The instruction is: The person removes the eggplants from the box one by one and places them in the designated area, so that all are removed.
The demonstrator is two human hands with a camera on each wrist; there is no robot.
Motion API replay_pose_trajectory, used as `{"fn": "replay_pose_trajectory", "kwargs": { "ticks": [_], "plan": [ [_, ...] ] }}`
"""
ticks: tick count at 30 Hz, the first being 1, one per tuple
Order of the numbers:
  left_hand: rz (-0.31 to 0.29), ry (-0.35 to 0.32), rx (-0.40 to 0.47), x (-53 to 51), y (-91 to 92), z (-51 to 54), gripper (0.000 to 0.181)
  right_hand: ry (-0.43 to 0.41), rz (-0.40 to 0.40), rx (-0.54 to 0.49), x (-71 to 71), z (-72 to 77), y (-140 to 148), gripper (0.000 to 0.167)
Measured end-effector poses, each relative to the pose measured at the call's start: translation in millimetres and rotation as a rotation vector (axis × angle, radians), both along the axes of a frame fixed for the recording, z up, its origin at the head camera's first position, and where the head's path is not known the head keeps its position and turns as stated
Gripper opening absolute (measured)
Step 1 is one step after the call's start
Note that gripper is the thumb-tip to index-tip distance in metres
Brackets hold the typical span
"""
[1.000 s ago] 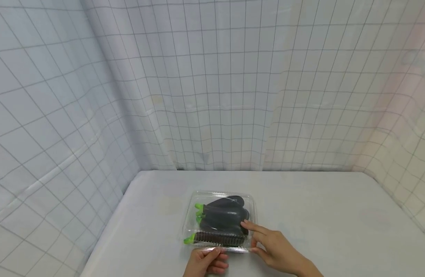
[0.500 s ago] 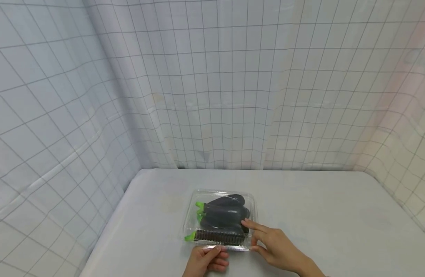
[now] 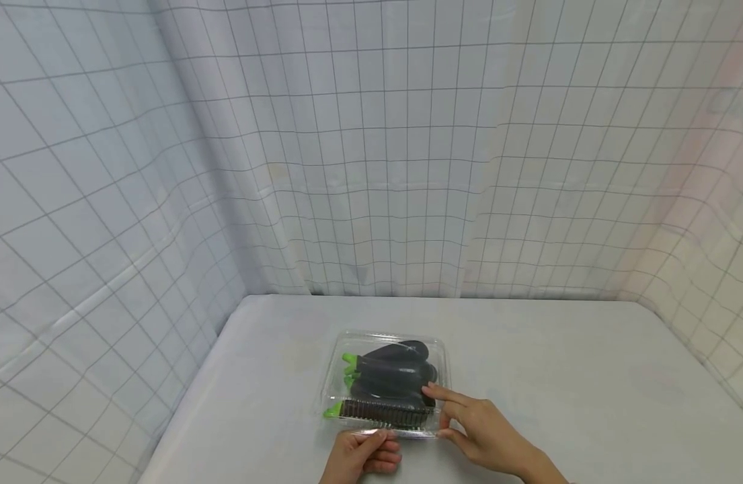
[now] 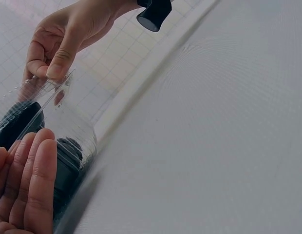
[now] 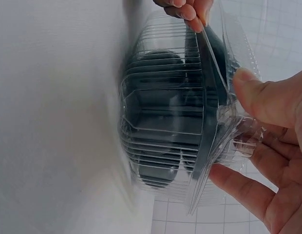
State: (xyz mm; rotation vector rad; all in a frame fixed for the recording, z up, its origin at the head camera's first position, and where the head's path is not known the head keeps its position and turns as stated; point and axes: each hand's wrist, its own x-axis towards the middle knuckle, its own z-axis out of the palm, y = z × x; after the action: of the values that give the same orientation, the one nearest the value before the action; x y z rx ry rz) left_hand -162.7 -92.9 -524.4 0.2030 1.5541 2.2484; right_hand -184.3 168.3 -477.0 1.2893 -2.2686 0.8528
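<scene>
A clear plastic clamshell container (image 3: 333, 376) lies on the table, with several dark eggplants (image 3: 389, 376) with green stems inside. My left hand (image 3: 360, 458) pinches the middle of its front rim between thumb and forefinger; the left wrist view shows this hand's other fingers (image 4: 41, 180) held together beside the ribbed wall. At the front right corner, my right hand (image 3: 486, 433) grips the rim, one finger reaching onto the lid. In the right wrist view its thumb (image 5: 265, 100) and fingers (image 5: 243, 190) span the corner, and the lid and base edges appear slightly apart.
A white cloth covers the table (image 3: 559, 376). White grid-patterned curtains (image 3: 383, 168) hang behind it and along both sides. A black band with a round part (image 4: 155, 15) sits on the right wrist.
Both hands keep the same hold on the container. The whole head view has shifted very slightly; the container and eggplants stay in place.
</scene>
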Motion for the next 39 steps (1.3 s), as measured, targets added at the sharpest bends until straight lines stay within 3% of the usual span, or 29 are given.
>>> {"fn": "replay_pose_trajectory", "kwargs": {
  "ticks": [22,39],
  "plan": [
    [0.039,0.012,-0.047,2.6,1.5,0.0,0.039,0.016,0.032,-0.027,-3.9,0.7,-2.3,0.024],
    [0.011,0.010,-0.017,0.3,1.6,-2.3,0.039,-0.015,0.040,-0.098,-5.7,-3.4,-1.3,0.029]
  ]
}}
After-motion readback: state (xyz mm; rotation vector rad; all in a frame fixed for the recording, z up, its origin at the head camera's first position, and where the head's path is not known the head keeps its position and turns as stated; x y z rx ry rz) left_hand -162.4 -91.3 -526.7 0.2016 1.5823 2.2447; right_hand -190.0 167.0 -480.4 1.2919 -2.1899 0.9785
